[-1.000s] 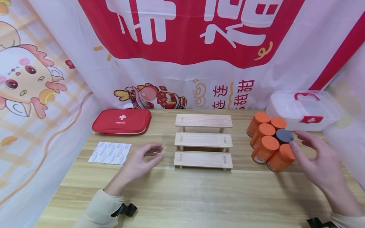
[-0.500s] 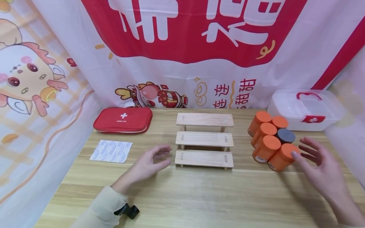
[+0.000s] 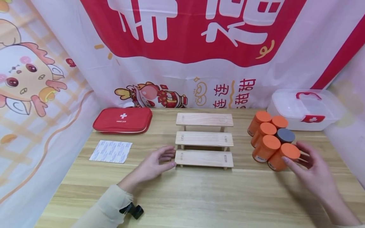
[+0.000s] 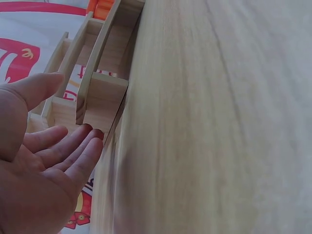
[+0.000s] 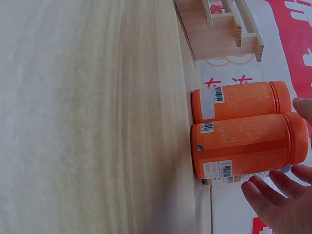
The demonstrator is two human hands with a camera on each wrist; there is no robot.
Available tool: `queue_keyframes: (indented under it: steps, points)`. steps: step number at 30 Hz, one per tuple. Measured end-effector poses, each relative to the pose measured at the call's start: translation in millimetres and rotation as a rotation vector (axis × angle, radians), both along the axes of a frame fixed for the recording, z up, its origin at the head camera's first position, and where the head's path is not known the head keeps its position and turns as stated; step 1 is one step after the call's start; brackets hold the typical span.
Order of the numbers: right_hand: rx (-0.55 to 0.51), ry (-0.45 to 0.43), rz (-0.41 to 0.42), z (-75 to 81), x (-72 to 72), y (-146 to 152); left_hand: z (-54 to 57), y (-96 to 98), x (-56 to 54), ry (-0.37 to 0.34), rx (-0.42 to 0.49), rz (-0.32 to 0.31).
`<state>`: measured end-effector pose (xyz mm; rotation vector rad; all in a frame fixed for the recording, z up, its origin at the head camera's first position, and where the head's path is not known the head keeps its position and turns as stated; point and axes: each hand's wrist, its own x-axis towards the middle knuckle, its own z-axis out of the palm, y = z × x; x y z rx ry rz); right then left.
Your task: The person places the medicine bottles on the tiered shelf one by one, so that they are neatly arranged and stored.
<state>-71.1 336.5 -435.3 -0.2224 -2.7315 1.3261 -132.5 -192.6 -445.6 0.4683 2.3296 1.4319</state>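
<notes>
My left hand [image 3: 154, 164] is at the left end of a three-tier wooden display stand [image 3: 203, 158], fingers loosely bent and holding nothing. In the left wrist view its fingertips [image 4: 90, 134] lie close to the stand's end; contact is unclear. On the right, my right hand [image 3: 316, 172] reaches around the lid of the front-right orange bottle [image 3: 280, 160], thumb on the near side and fingers on the far side. The right wrist view shows the fingers [image 5: 263, 197] beside this upright bottle [image 5: 243, 146], without a firm grip visible. Another orange bottle [image 3: 265, 150] stands to its left.
Several more orange-lidded bottles and one with a dark grey lid [image 3: 286, 135] cluster behind. A clear box [image 3: 308, 110] with a red handle stands at back right. At left lie a red first-aid pouch [image 3: 122, 120] and a white printed sheet [image 3: 111, 152].
My left hand has moved right, up to the stand's left end. My right hand has shifted from beside the grey lid down and inward to the front-right orange bottle.
</notes>
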Motion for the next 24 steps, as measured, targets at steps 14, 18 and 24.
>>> queue_keyframes:
  steps: [14, 18, 24]
  points:
    - [0.1, -0.032, 0.007, -5.4, 0.7, -2.0, -5.1, 8.2, -4.2, -0.013, -0.042, 0.0]
    - [0.089, -0.031, 0.001, -7.9, 0.6, -1.4, -4.1, 8.5, -4.2, -0.019, -0.053, 0.004]
    - [0.045, -0.008, 0.0, -10.3, 0.7, -2.3, -6.1, 7.9, -4.9, -0.02, -0.062, 0.008]
